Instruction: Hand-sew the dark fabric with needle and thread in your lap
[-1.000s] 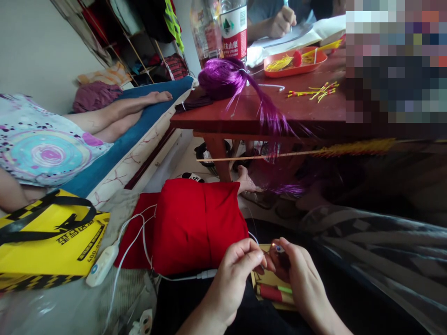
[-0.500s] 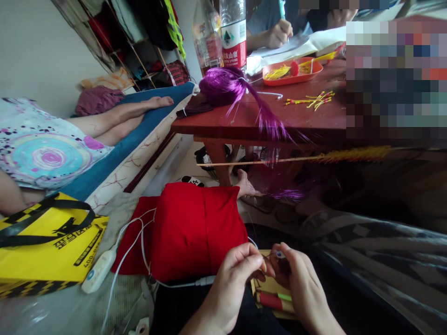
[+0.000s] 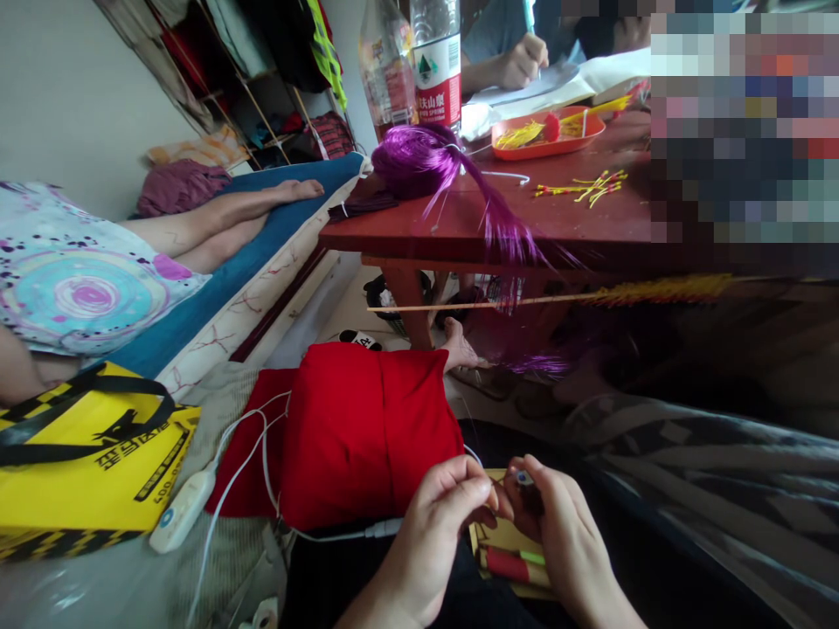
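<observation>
My left hand [image 3: 433, 533] and my right hand [image 3: 564, 533] meet low in the middle, fingertips together. Between them they pinch a small dark piece with a blue-white bead [image 3: 523, 478] and a thin thread that I can barely make out. Under the hands lies a yellow card [image 3: 504, 546] with a red spool [image 3: 508, 565] and a green one. A red cushion [image 3: 367, 428] sits just left of my left hand, with a white cable [image 3: 262, 437] across it.
A red-brown table [image 3: 498, 223] ahead carries a purple wig [image 3: 433, 157], bottles [image 3: 436, 61], an orange tray [image 3: 547, 135] and yellow-red sticks. Another person writes at its far side. Someone lies on the blue bed [image 3: 242, 262] at left. A yellow bag [image 3: 85, 463] rests near left.
The view has dropped slightly since a second ago. My hands stay pinched together on the small piece, with hardly any shift.
</observation>
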`<state>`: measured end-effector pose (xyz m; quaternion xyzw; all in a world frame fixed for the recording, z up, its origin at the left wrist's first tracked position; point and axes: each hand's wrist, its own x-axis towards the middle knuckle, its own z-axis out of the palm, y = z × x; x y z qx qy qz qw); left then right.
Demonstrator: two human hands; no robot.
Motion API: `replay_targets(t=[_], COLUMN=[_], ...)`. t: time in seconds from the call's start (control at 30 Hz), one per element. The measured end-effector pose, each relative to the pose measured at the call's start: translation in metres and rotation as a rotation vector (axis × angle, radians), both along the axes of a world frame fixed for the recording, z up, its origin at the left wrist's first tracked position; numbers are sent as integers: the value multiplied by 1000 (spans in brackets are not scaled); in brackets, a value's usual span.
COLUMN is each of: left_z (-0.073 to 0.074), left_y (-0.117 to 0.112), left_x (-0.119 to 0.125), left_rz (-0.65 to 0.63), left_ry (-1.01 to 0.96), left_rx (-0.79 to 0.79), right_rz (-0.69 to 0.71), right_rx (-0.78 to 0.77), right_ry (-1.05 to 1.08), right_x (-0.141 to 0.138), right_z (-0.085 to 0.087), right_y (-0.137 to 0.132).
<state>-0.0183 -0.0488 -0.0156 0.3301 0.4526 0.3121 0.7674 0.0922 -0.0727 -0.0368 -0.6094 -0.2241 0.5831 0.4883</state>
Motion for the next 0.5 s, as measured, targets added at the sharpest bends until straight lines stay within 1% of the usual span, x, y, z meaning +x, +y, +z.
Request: replay_targets(t=[0.07, 0.13, 0.2, 0.27, 0.3, 0.33, 0.37, 0.4, 0.47, 0.5], left_z=[0, 0, 2, 4, 4, 5, 6, 6, 5, 4], left_y=[0, 1, 3, 7, 9, 11, 13, 14, 15, 15], left_x=[0, -2, -4, -5, -5, -5, -5, -5, -6, -6], left_rz=[5, 22, 38, 45, 45, 48, 51, 53, 50, 46], left_ry=[-8, 2, 20, 25, 25, 25, 27, 31, 38, 43], left_rx=[-8, -23, -25, -14, -7, -1, 3, 6, 19, 29], right_rz=[35, 64, 125, 277, 389, 465, 560, 596, 614, 594], right_rx=[28, 84, 131, 142, 148, 176, 290, 398, 470, 500], right_ry=[3, -11, -98, -335, -509, -733, -969, -1213, -1322, -1376], right_x=[6, 18, 35, 49, 53, 54, 51, 46, 32, 25], right_z=[-1, -4, -10, -23, -32, -44, -58, -72, -99, -110], right_y=[-1, -3, -7, -14, -19, -26, -33, -41, -55, -60])
